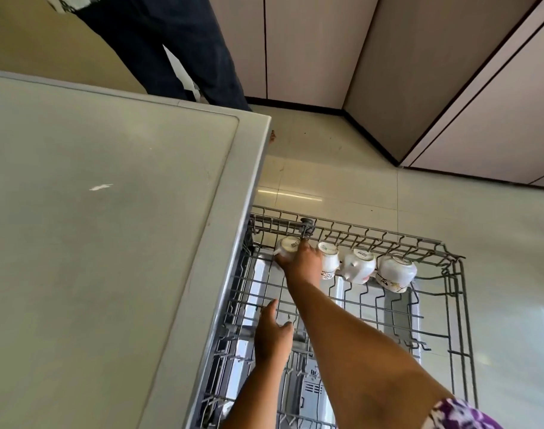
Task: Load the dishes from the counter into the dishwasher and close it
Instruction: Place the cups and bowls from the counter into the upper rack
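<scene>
Reaching forward, my right hand (303,263) curls its fingers around an upturned white cup (287,247) at the far left end of a row, toward twelve o'clock from me. My left hand (272,331) hovers lower, at about ten o'clock of the frame's bottom centre, fingers relaxed and spread over the rack wires, holding nothing.

From the largest thing down: a grey counter (94,227) fills the whole left half of the view, from seven o'clock up to ten o'clock, with a small white mark on it. Pale floor tiles (341,181) lie beyond, and light cabinet doors (434,72) with dark edging stand from twelve to two o'clock. Another person's dark trouser legs (171,41) stand at eleven o'clock, behind the counter's far edge.

Below the counter edge the dishwasher's upper rack (450,305) is pulled out; it is grey wire and takes up the lower middle, from six o'clock to four o'clock. Through its wires I see pale parts of the dishwasher (314,388) below.

Along the rack's far rail sit four white cups, all bottom up, in a line from left to right. To the right of the one I grip come a second cup (329,258), a third cup (360,264) and a fourth cup (396,270) with a dark pattern. They stand just beside each other. A purple and white sleeve (462,413) shows at five o'clock.
</scene>
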